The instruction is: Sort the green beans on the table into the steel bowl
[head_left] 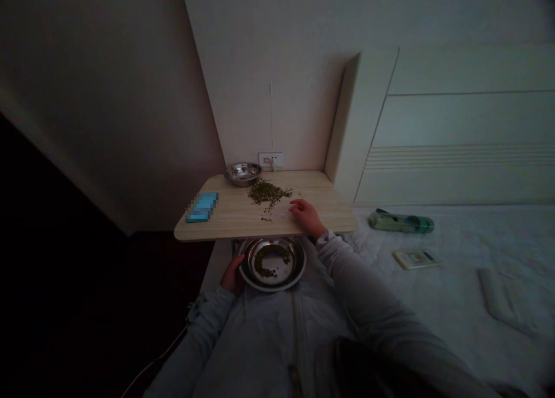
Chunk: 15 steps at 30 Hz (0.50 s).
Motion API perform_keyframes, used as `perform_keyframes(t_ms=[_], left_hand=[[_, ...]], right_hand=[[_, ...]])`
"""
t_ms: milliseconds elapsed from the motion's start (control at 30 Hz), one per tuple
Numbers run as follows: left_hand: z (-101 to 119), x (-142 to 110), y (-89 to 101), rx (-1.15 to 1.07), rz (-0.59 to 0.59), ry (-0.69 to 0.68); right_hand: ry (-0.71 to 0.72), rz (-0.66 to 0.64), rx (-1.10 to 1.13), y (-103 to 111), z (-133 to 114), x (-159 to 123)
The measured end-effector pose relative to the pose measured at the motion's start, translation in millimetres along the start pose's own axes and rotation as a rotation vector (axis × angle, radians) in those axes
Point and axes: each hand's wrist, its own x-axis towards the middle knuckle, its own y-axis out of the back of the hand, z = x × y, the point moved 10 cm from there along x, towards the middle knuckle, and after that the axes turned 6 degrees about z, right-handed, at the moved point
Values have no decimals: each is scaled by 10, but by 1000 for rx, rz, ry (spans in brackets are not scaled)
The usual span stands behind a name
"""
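My left hand [233, 275] grips the left rim of a wide metal bowl [299, 275], held at my lap just under the front edge of a small wooden table [229, 221]. Small dark green bits [261, 261] lie in a curved band inside that bowl. Over the right part of the tabletop is my right hand [306, 216], its fingers bent and drawn together. Whatever they hold, if anything, is too small to make out. Just beyond and left of those fingertips spreads a loose pile of similar green bits [265, 192], with a few strays nearer the front edge.
A second metal bowl [243, 174] stands at the table's back left, near a wall socket [269, 159]. A blurred blue phone-like object [202, 207] lies at the left. On the bed at right are a green bottle [401, 221], a phone [416, 259] and a pale folded item [505, 299].
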Motion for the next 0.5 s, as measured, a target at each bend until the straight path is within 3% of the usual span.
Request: perform_keyframes(t_ms=[300,500], left_hand=[[6,0,14,-35,2,-8],[1,-12,-12,-45,-7,0]], right_hand=[[-4,34,-71,45,1,-5],[-10,-55,7,-45,27,-19]])
